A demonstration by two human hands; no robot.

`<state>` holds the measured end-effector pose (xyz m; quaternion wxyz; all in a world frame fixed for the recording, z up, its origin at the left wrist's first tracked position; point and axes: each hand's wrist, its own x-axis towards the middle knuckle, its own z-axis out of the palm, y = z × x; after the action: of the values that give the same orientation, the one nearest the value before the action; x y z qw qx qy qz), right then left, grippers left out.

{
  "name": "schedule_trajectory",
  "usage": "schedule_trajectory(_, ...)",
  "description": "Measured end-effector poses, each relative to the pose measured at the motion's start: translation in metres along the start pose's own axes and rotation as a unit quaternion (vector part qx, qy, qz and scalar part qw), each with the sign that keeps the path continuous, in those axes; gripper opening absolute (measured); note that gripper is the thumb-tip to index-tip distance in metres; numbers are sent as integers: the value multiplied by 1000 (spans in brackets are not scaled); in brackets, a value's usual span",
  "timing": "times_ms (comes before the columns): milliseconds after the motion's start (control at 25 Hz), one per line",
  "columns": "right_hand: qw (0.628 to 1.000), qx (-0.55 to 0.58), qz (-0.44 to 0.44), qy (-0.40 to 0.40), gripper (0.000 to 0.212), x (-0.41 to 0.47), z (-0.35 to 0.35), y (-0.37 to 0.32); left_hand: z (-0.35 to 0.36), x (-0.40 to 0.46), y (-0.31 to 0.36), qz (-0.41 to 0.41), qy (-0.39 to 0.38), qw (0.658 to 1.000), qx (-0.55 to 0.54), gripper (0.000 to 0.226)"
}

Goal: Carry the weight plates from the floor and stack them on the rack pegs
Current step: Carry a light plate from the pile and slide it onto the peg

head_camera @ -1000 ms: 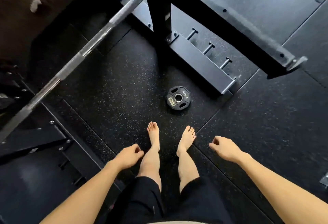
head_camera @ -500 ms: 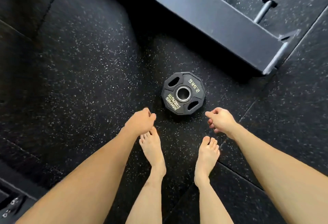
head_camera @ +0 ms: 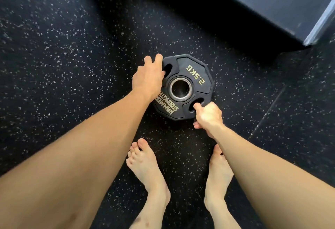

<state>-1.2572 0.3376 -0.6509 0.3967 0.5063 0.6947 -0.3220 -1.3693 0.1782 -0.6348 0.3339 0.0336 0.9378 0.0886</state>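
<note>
A black 2.5 kg weight plate (head_camera: 195,72) with a steel centre ring lies flat on the speckled rubber floor. My left hand (head_camera: 147,78) grips its left rim, thumb in the upper-left grip slot and fingers over the edge. My right hand (head_camera: 208,116) grips the near-right rim, thumb hooked into the lower slot and fingers curled at the edge. The rack's dark steel base beam (head_camera: 272,3) crosses the top right corner. Its pegs are out of view.
My two bare feet (head_camera: 145,165) stand just behind the plate, toes a short way from its near edge. A floor-mat seam (head_camera: 266,114) runs diagonally on the right. Black rubber flooring (head_camera: 54,56) spreads to the left.
I have bent much lower, so the plate looks larger. Both hands moved forward from beside the plate and took hold of its rim and slots.
</note>
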Motion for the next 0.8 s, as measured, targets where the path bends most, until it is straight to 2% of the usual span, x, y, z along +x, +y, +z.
schedule_trajectory(80,999,20,-11,39,29,1,6,-2,1,7,0,32,8,999,16,33)
schedule_trajectory(160,997,36,-24,59,34,-5,5,-4,-6,3,-1,39,-12,999,-9,30)
schedule_trajectory(280,996,8,-67,51,49,-26,-13,-7,-19,-26,-9,-27,-48,993,-101,22)
schedule_trajectory(400,988,-44,-140,39,41,-67,-51,-16,-46,-79,-14,-123,-79,956,-255,35)
schedule_trajectory(520,970,-121,-210,21,32,-129,-99,-29,-97,-138,-9,-202,-61,900,-382,47)
schedule_trajectory(720,958,-74,-275,-15,22,-259,-181,-43,-205,-247,19,-176,0,896,-408,32)
schedule_trajectory(800,958,-39,-281,-25,25,-324,-216,-44,-262,-296,37,-161,23,903,-398,30)
